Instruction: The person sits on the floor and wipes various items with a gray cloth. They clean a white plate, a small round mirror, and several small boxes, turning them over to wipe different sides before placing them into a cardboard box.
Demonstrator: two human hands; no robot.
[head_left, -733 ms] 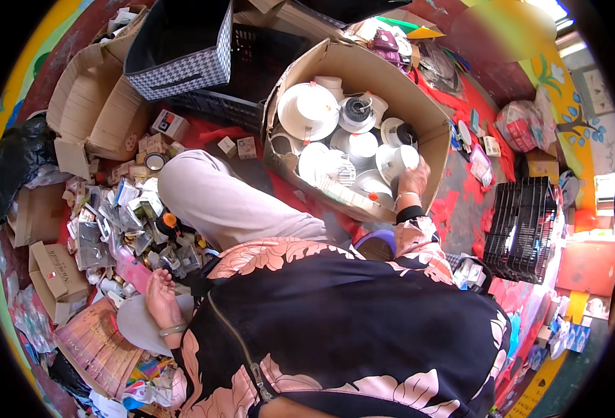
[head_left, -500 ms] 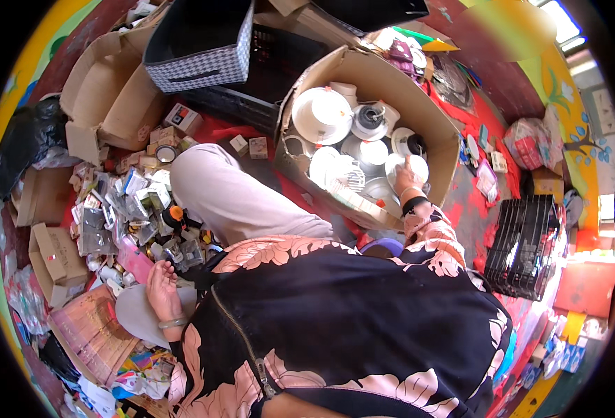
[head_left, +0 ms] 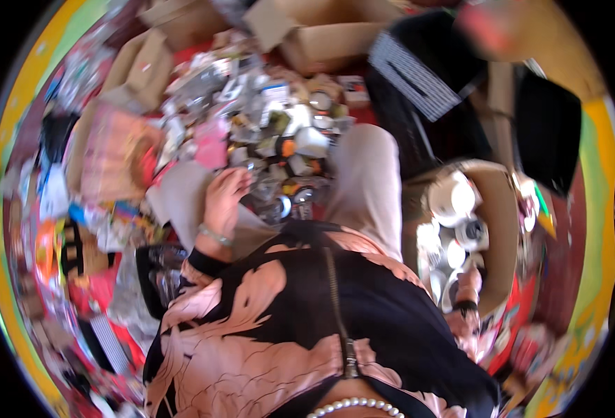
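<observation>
My right hand (head_left: 469, 280) reaches down into a big cardboard box (head_left: 500, 237) on my right, against white round pieces at its near side. Blur hides whether the fingers grip one. Inside the box lie several white cup-like or disc-shaped pieces, among them a large white round piece (head_left: 452, 198) and a white one with a dark centre (head_left: 472, 232). My left hand (head_left: 225, 198), a bangle on its wrist, hovers by my left knee with loosely bent fingers and nothing visible in it. It is nearest to a heap of small mixed goods (head_left: 279, 132).
Ahead stand open cardboard boxes (head_left: 342, 42) and a black bin with a checked front (head_left: 419, 76). A pink patterned carton (head_left: 109, 157) lies left of my knee. Bags and loose clutter crowd the far left. A small boxed item (head_left: 354, 90) sits beyond my right knee.
My view has swung left, so the box of white pieces now sits farther right and the heap is ahead. The right hand stays in the box; the left stays by my knee.
</observation>
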